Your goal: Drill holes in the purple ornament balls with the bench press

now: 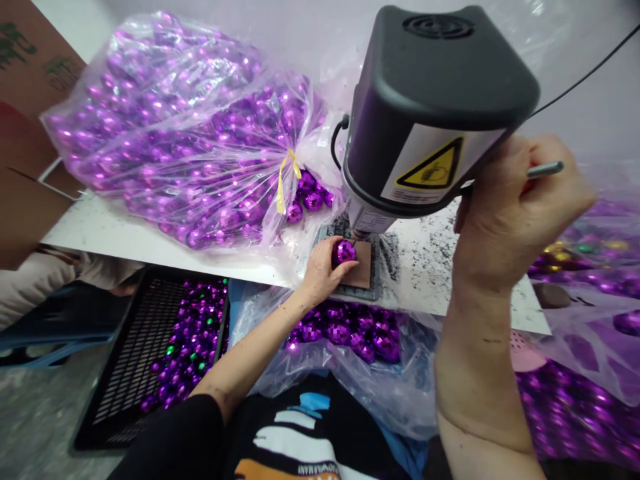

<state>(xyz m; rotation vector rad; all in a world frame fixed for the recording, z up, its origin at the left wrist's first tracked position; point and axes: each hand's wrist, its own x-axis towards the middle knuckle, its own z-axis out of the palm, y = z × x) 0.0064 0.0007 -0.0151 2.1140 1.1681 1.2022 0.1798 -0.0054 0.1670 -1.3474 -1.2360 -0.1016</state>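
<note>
A shiny purple ball (345,251) is held between the thumb and fingers of my left hand (323,268), over a brown pad (361,267) on the base of a black bench drill press (440,100). The tip of the drill press touches or nearly touches the ball's upper right side. My right hand (520,187) is wrapped round a metal lever (546,169) on the right of the machine. Below the table edge, an open plastic bag holds more purple balls (345,330), close under my left wrist.
A big tied bag of purple balls (190,133) lies on the white table (230,263) at the left. A black crate (145,333) with purple and green balls stands lower left. More bags (580,407) lie at the right. A cardboard box (30,133) is far left, near a person's leg.
</note>
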